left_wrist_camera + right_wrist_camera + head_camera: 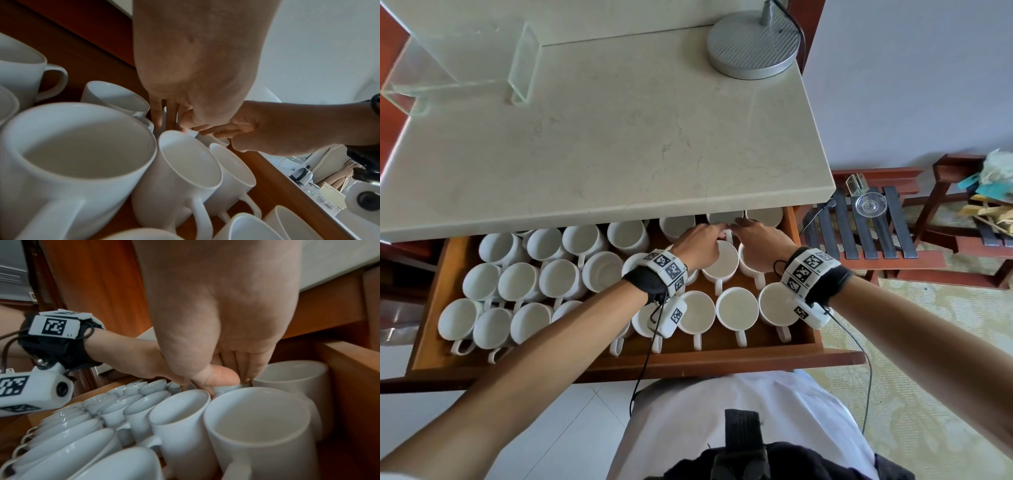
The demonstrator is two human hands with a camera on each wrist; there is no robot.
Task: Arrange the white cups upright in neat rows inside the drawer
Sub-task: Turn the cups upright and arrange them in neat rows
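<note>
Several white cups stand upright in rough rows inside the open wooden drawer (428, 308). One white cup (724, 217) (226, 388) sits in the back row on the right, half hidden under the countertop edge. My right hand (743, 226) (232, 378) pinches its rim between thumb and fingers. From the left, my left hand (717, 234) (168, 120) reaches the same cup, fingers pointing down and curled against its side. Both hands' fingertips almost meet over it. Another cup (292, 378) stands against the drawer's right wall, right next to the held one.
The stone countertop (619, 154) overhangs the back row of cups. On it are a round lamp base (753, 44) and a clear acrylic stand (465, 68). A slatted wooden rack with a glass dish (869, 205) stands to the right of the drawer.
</note>
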